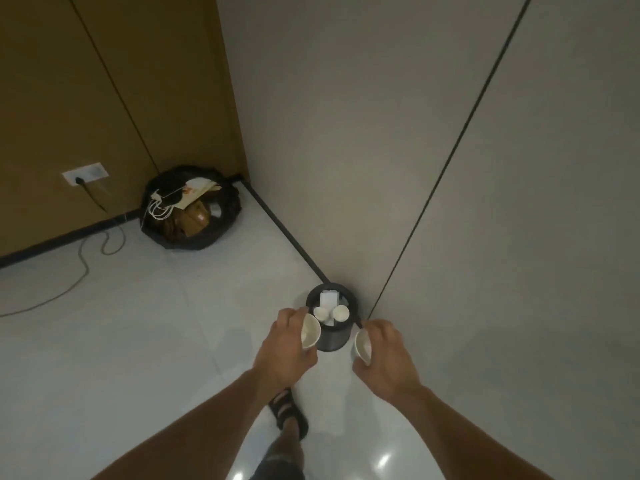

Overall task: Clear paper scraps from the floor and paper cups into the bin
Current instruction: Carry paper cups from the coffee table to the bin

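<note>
- Left hand (284, 344): fingers are curling round a white paper cup (310, 330) and gripping it tilted, mouth facing right, at the left rim of the bin.
- Right hand (384, 358): fingers and thumb are curling round a second paper cup (363, 346), mouth facing left, just right of the bin.
- Bin (334, 339): small, dark and round, it is standing on the pale floor (156, 323) against the grey wall (346, 168), between the two hands.
- Bin contents: a white paper scrap (328, 299) is lying at the back. A third cup (321, 312) and a fourth cup (340, 312) are sitting in front of it, mouths up.
- Black rubbish bag (221, 202): it is sitting open in the far corner, well apart from the bin.
- Wall socket (86, 173): a cable (83, 265) is trailing from it across the floor.
- Sandalled foot (287, 410): it is resting on the floor below the hands.
</note>
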Available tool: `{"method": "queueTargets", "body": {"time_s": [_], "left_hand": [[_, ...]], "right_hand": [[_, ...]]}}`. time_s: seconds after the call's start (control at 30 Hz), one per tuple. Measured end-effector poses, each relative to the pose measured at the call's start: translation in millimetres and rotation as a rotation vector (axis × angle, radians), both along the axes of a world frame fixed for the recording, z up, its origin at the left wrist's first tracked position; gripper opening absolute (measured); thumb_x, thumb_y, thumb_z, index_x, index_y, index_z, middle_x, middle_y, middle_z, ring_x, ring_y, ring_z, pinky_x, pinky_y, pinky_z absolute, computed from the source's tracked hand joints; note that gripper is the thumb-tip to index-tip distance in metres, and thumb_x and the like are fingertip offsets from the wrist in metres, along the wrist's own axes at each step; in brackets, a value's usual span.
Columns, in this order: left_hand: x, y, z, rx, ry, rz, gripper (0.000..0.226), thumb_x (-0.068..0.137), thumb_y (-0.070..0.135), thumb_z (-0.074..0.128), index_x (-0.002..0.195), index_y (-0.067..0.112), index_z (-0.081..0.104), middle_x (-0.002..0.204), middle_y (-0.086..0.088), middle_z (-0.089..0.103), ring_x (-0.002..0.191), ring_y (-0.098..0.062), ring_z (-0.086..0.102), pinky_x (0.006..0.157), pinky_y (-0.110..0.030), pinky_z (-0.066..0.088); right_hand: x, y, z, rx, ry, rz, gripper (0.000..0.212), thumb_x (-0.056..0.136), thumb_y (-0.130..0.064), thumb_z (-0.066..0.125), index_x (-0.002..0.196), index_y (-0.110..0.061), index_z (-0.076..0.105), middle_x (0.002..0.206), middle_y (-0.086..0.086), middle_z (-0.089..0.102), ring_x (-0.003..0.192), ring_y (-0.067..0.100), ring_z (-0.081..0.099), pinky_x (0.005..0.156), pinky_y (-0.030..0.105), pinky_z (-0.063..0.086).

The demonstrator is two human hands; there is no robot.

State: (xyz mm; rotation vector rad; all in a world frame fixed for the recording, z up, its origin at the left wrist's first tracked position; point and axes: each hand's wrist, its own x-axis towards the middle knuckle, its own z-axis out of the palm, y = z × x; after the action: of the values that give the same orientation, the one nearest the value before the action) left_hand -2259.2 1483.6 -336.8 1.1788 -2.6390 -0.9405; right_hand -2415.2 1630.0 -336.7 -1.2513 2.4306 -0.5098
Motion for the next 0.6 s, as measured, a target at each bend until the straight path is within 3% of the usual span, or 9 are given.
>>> {"method": "queueTargets", "body": {"time_s": [0.2,0.37,0.47,0.6], "left_hand": [[-85,-101,-66,0.113,-0.008,-0.033,0.074,0.080,0.033,0.069,0.141,0.029,0.028,0.136,0.004,0.034,0.116,-0.015,0.044,0.091,-0.022,0.041],[-133,-162,-143,0.187,-0.044,0.003,0.074,0.080,0.035,0.071,0.141,0.026,0.030,0.137,0.003,0.038,0.116,-0.014,0.045,0.092,-0.024,0.044],[-168,-186,-202,0.160,-0.020,0.016,0.070,0.077,0.031,0.077,0.136,0.018,0.041,0.126,-0.003,0.049,0.104,-0.015,0.054,0.080,-0.016,0.042],[-212,-204,-289,0.162,0.040,0.026,0.067,0.075,0.027,0.079,0.131,0.012,0.046,0.120,-0.006,0.050,0.096,-0.008,0.048,0.072,-0.012,0.040]], "right_hand": [[-67,-88,-57,0.072,-0.008,-0.050,0.072,0.082,-0.039,0.067,0.144,-0.026,0.033,0.146,-0.004,0.030,0.126,0.014,0.037,0.098,0.020,0.040],[-106,-146,-143,0.116,-0.115,-0.117,0.074,0.081,-0.039,0.073,0.142,-0.033,0.032,0.144,-0.009,0.029,0.125,0.014,0.040,0.093,0.021,0.045],[-132,-174,-215,0.080,-0.106,-0.123,0.070,0.078,-0.033,0.078,0.137,-0.025,0.042,0.138,-0.004,0.042,0.120,0.016,0.048,0.090,0.018,0.043],[-170,-207,-313,0.027,-0.104,-0.168,0.070,0.071,-0.028,0.085,0.128,-0.021,0.045,0.124,0.004,0.056,0.108,0.021,0.057,0.082,0.019,0.046]]}}
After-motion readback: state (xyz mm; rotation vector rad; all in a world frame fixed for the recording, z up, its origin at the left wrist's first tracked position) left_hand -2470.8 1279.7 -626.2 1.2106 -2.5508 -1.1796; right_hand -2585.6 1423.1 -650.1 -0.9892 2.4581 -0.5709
